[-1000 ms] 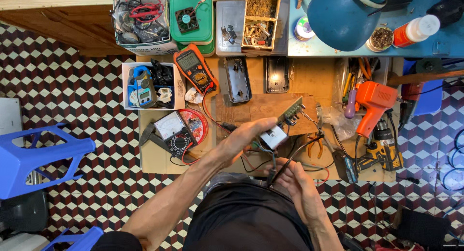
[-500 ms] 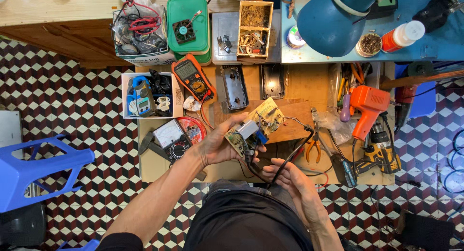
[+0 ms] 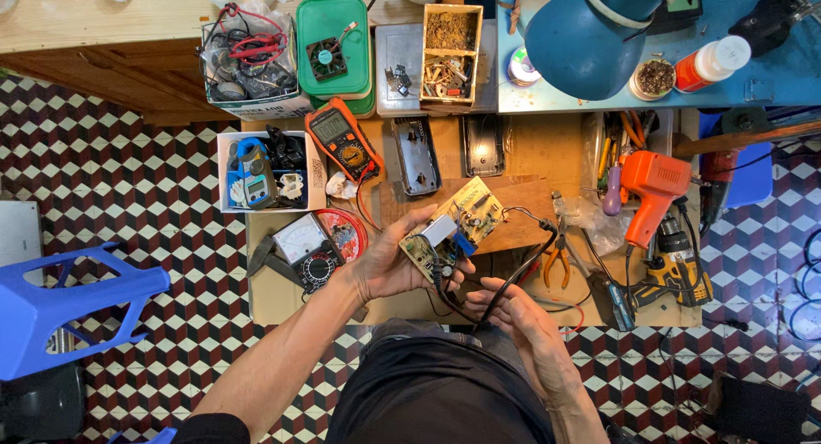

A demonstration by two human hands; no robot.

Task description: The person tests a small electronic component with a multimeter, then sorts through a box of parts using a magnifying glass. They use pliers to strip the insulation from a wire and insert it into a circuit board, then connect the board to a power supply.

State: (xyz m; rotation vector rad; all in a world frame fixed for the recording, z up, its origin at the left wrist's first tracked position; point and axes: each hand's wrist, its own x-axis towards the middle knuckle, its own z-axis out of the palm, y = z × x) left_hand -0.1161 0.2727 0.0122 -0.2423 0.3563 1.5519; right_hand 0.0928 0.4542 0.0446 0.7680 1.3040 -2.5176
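We are holding a circuit board (image 3: pixel 453 226) up over the wooden bench (image 3: pixel 522 162), near the centre of view. Our left hand (image 3: pixel 389 264) is gripping the board's lower end, fingers curled around it. Our right hand (image 3: pixel 513 311), at 5 o'clock from the board, is pinching a black cable (image 3: pixel 526 260) that is looping up toward the board's right side; those fingers are closed on the cable.

We judge the step as inspecting or turning the board while managing its lead. A next move would call for a steady left grip and some slack in the cable.

Counts: one board, one cable in hand. At 11 o'clock, one orange meter (image 3: pixel 340 138). At 3 o'clock, one orange gun-shaped tool (image 3: pixel 652 183) and one pair of pliers (image 3: pixel 558 257). At 1 o'clock, one blue lamp (image 3: pixel 586 33).
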